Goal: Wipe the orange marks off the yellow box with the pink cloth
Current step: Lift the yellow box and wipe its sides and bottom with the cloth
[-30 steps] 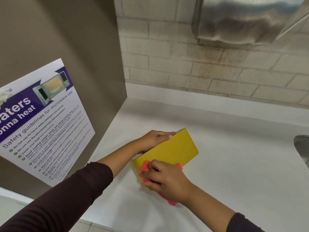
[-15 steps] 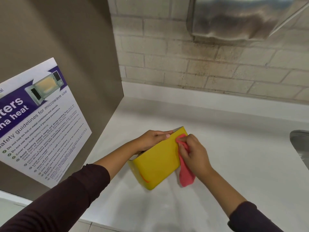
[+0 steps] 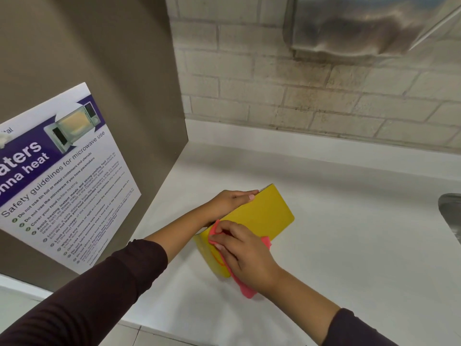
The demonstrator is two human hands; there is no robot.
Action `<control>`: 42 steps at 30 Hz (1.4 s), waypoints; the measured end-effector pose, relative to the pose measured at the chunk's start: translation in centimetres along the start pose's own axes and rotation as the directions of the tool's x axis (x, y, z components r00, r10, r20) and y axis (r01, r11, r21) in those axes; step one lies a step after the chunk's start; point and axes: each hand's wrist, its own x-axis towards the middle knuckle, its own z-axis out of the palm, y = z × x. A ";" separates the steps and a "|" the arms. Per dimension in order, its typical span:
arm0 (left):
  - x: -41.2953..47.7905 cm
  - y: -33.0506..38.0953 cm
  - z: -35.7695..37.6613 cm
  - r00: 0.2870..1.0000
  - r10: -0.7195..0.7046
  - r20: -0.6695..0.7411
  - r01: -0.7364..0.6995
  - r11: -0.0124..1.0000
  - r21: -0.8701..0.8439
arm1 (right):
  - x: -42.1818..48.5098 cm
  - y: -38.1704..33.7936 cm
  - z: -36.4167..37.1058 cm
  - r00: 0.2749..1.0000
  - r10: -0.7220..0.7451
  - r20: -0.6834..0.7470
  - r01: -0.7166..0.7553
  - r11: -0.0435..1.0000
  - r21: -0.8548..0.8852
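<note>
A yellow box (image 3: 267,216) rests on the white counter (image 3: 349,245), tilted with one broad face up. My left hand (image 3: 230,202) grips its far left edge, fingers laid over the top. My right hand (image 3: 245,253) presses the pink cloth (image 3: 247,290) against the box's near end. An orange mark (image 3: 216,259) shows on the box's near side face, just left of the cloth. Most of the cloth is hidden under my hand.
A brown panel (image 3: 87,58) with a microwave safety poster (image 3: 57,176) stands at the left. A brick wall (image 3: 299,91) runs behind the counter, with a steel dispenser (image 3: 361,26) above. A metal sink edge (image 3: 451,216) shows at the right.
My right hand with the cloth has swept from the box's far right edge back to its near end. The left hand has kept its hold on the box.
</note>
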 end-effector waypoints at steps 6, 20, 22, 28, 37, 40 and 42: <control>0.1 -0.3 0.0 1.000 -0.009 0.018 0.009 1.000 -0.023 | 0.1 0.2 0.2 0.937 -0.259 0.234 0.286 0.954 -0.089; 0.2 -0.2 0.2 0.999 -0.003 0.043 0.005 0.999 -0.047 | -1.7 0.9 -1.7 0.806 -0.281 0.521 0.310 0.950 0.033; 0.1 -0.2 0.3 0.999 -0.001 0.043 0.003 0.999 -0.053 | -1.8 0.9 -2.0 0.812 -0.253 0.526 0.260 0.964 0.060; 0.0 -0.2 0.4 0.999 0.004 0.032 -0.002 0.998 -0.056 | -2.0 0.9 -2.6 0.872 -0.140 0.469 0.127 0.990 0.060; 0.0 -0.3 0.5 1.000 -0.007 0.011 0.007 0.999 -0.045 | -2.1 5.3 -5.1 0.980 0.107 0.170 -0.101 0.994 -0.048; -0.1 -0.1 0.4 1.000 -0.016 0.023 0.018 0.999 -0.050 | -1.5 7.0 -5.6 0.979 0.200 0.025 -0.198 0.979 -0.050; -0.2 0.2 0.3 0.999 -0.021 0.024 0.022 0.999 -0.036 | -1.1 8.2 -5.8 0.955 0.285 -0.085 -0.290 0.956 -0.052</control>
